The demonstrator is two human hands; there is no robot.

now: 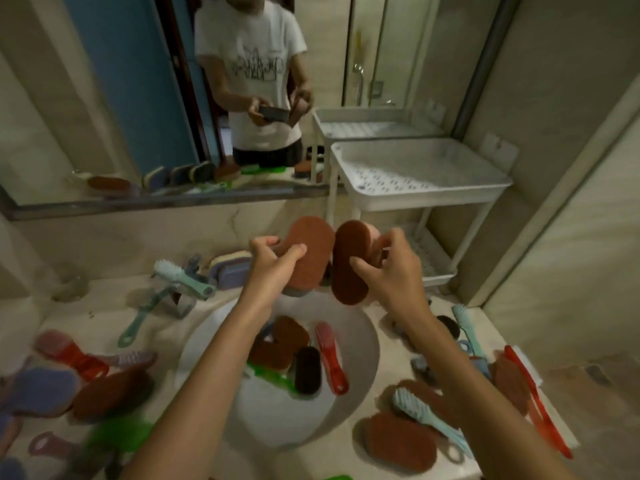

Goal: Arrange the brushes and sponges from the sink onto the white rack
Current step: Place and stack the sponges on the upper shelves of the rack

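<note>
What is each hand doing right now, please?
Left hand: grips a brown sponge.
Right hand: grips a second brown sponge.

In the mirror (104, 98) the person wears a white short-sleeved T-shirt (252, 36) with a dark line print, dark bottoms (266, 155) below it

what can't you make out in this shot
All in the head view:
The white rack: lower shelf mostly behind the right hand and right sponge.
The green brush in the sink: partly under the left forearm.
The left sponge in the left hand: its back faces away.
A green thing on the left counter: motion-blurred, kind unclear.
A green item at the bottom edge: cut off.
</note>
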